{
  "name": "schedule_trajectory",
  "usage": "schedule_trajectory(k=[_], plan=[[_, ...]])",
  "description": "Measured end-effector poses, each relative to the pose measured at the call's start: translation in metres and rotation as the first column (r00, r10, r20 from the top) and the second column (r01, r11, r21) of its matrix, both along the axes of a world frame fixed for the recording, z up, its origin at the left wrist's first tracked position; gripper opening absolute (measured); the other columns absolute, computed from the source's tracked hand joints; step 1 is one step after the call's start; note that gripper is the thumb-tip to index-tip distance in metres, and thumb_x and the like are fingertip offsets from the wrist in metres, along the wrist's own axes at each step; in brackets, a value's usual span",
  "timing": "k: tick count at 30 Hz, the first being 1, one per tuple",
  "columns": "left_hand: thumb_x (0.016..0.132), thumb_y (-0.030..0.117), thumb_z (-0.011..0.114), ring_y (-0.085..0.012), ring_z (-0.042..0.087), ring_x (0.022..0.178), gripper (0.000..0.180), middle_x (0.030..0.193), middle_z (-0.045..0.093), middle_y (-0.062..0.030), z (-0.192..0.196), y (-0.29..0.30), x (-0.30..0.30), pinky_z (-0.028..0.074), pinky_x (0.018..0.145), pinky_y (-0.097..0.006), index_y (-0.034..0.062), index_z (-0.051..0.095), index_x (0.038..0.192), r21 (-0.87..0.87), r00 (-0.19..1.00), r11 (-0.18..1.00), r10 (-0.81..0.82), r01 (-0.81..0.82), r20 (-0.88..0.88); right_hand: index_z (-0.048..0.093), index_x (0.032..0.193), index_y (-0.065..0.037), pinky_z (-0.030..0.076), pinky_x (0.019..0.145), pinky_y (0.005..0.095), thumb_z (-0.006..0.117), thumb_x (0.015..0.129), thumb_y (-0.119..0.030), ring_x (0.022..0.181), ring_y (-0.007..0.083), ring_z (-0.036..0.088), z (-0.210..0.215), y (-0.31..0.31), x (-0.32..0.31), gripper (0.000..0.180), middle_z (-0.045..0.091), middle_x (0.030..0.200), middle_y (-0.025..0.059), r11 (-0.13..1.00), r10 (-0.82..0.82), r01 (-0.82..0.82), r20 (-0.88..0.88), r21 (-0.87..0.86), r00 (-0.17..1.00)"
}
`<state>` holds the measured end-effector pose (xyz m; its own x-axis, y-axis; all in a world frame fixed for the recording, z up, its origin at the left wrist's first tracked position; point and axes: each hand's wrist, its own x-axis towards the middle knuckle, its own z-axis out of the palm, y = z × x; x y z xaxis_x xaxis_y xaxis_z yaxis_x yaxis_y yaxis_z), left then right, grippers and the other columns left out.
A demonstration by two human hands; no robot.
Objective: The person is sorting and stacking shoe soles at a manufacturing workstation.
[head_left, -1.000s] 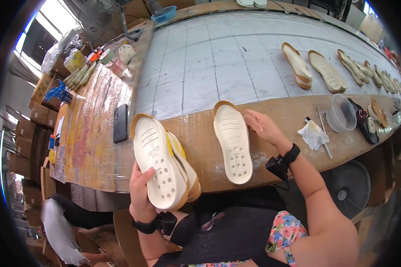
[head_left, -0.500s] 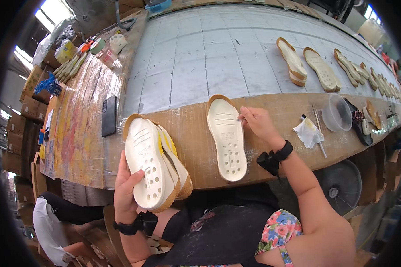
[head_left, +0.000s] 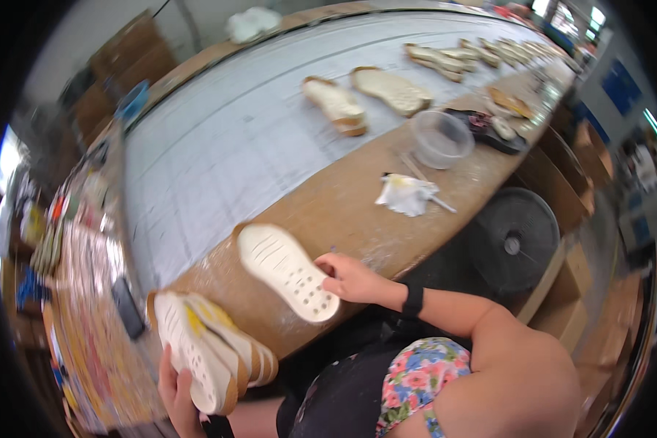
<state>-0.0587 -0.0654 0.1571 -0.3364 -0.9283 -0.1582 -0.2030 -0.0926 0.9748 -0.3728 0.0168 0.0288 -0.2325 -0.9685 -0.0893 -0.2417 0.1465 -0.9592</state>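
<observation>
My left hand (head_left: 177, 387) grips a stack of cream shoe soles (head_left: 190, 350) with tan rims at the table's near edge, its thumb on the top one. Patches of yellow show between the stacked soles. To the right, a single cream shoe sole (head_left: 274, 252) lies face up on the brown table edge, with grooves at the front and round holes toward the heel. My right hand (head_left: 354, 279) is closed on this sole's right edge near the heel, thumb over the top face. Its fingertips are partly hidden.
More soles (head_left: 336, 102) stand in a row along the pale lined work surface (head_left: 204, 139). A clear plastic tub (head_left: 442, 139), a white cloth (head_left: 407, 193) and a dark sole (head_left: 500, 135) lie to the right. A phone (head_left: 128, 308) lies left; a round fan (head_left: 512, 243) stands below.
The view has swung to the right. My right hand has moved from the front part of the single sole down to its heel side. My left hand still grips the stack.
</observation>
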Motion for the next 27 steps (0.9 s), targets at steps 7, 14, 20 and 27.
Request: schedule_trajectory(k=[7, 14, 20, 27], plan=[[0.086, 0.018, 0.046, -0.0278, 0.044, 0.109, 0.036, 0.116, 0.049, -0.0180, 0.024, 0.012, -0.006, 0.034, 0.093, -0.033, -0.0013, 0.049, 0.116, -0.085, 0.931, 0.990, -0.079, 0.116, 0.356, 0.055, 0.102, 0.004, 0.045, 0.074, 0.0230, 0.056, 0.075, -0.010, 0.082, 0.0124, 0.056, 0.054, 0.008, -0.061, 0.030, 0.060, 0.094, 0.0098, 0.978, -0.105, 0.174, 0.452, -0.114, 0.886], [0.087, 0.019, 0.046, -0.0268, 0.046, 0.107, 0.035, 0.115, 0.049, -0.0192, 0.004, 0.001, 0.009, 0.036, 0.091, -0.032, -0.0038, 0.049, 0.114, -0.283, 0.946, 0.935, -0.125, 0.213, 0.301, 0.050, 0.093, -0.004, 0.047, 0.079, 0.0307, 0.055, 0.084, -0.027, 0.086, 0.0198, 0.055, 0.174, 0.135, -0.258, 0.025, 0.055, 0.093, 0.0076, -0.066, -0.370, 0.844, 0.799, -0.532, 0.475], [0.085, 0.015, 0.052, -0.0205, 0.053, 0.079, 0.027, 0.091, 0.057, -0.0138, -0.011, -0.015, 0.024, 0.043, 0.071, -0.030, -0.0078, 0.054, 0.100, -0.225, 0.920, 0.974, 0.089, -0.001, 0.382, 0.048, 0.104, -0.006, 0.042, 0.082, 0.0357, 0.050, 0.087, -0.026, 0.099, 0.0164, 0.048, 0.178, 0.109, -0.243, 0.026, 0.051, 0.108, 0.0067, -0.003, -0.509, 0.906, 0.780, -0.423, 0.363], [0.083, 0.013, 0.055, -0.0123, 0.049, 0.068, 0.020, 0.078, 0.053, -0.0042, -0.035, -0.023, 0.048, 0.041, 0.059, -0.024, -0.0052, 0.056, 0.091, -0.315, 0.953, 0.945, 0.176, -0.092, 0.248, 0.054, 0.102, -0.005, 0.043, 0.063, 0.0214, 0.043, 0.090, -0.028, 0.074, 0.0106, 0.058, 0.099, -0.070, -0.157, 0.028, 0.062, 0.092, 0.0075, 0.900, -0.202, 0.349, 0.461, -0.260, 0.864]])
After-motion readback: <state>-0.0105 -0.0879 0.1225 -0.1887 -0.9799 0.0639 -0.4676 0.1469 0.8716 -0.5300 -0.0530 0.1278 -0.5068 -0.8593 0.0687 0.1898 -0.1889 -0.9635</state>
